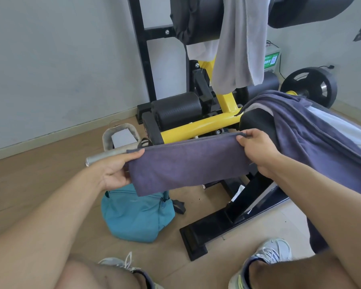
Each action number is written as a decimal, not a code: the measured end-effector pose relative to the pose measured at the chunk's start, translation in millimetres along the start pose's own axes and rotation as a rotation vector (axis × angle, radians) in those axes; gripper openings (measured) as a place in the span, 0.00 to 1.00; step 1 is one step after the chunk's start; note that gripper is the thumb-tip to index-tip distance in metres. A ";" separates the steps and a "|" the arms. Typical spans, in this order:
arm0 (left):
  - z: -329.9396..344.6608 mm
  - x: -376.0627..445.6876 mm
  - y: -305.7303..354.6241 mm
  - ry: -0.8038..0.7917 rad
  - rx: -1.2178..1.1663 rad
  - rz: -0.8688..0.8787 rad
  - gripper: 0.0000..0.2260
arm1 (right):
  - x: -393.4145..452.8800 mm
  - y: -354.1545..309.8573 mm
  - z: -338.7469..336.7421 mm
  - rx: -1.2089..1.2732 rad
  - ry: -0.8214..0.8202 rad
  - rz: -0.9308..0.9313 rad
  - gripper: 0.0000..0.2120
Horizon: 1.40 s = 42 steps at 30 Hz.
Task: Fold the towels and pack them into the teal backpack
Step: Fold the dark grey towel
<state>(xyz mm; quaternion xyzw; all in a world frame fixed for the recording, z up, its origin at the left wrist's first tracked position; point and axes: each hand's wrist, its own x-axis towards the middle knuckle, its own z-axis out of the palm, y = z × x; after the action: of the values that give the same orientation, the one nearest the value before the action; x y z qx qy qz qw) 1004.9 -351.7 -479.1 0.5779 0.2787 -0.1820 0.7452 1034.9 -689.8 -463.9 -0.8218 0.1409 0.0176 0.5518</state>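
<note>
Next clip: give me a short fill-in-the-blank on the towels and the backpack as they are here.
1. The left hand and right hand stretch a folded ____ towel between them.
2. The teal backpack lies on the ____.
3. A light ____ towel hangs from the black roller pad of the gym machine.

Missing words: purple; floor; grey

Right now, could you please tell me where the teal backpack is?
In the head view, the teal backpack sits on the wooden floor, lower centre-left, just below the purple towel and left of the bench's black foot.
</note>
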 end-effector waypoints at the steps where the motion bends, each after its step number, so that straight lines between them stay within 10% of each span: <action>1: 0.5 0.1 -0.2 -0.016 -0.017 0.041 0.25 | 1.6 0.7 1.6 -0.016 0.034 -0.028 0.08; 6: 0.3 1.1 7.6 -0.104 -0.106 0.261 0.27 | 7.9 -3.2 2.6 0.073 0.168 -0.117 0.11; 9: 5.2 7.2 1.3 0.144 0.138 0.415 0.11 | 7.5 -5.8 -2.1 0.049 0.160 -0.213 0.08; 13: 8.0 21.1 -5.1 0.375 0.530 0.494 0.18 | 10.8 3.3 -1.3 -0.042 0.086 -0.131 0.09; 29: 44.9 -4.9 -4.6 0.191 0.261 0.258 0.14 | -8.2 -4.8 25.3 0.016 0.053 -0.107 0.07; 35: 59.9 -12.6 -12.2 0.173 0.426 0.401 0.14 | -17.3 -4.8 35.0 -0.200 0.041 -0.207 0.08; 42: 83.6 -27.3 -22.6 0.141 0.611 0.508 0.21 | -40.0 -14.3 63.9 0.161 -0.005 -0.099 0.09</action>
<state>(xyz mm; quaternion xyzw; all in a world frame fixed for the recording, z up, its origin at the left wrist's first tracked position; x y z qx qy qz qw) 987.4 -439.6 -464.4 0.8343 0.1106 -0.0262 0.5394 1008.1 -618.0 -468.6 -0.7806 0.0996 -0.0192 0.6167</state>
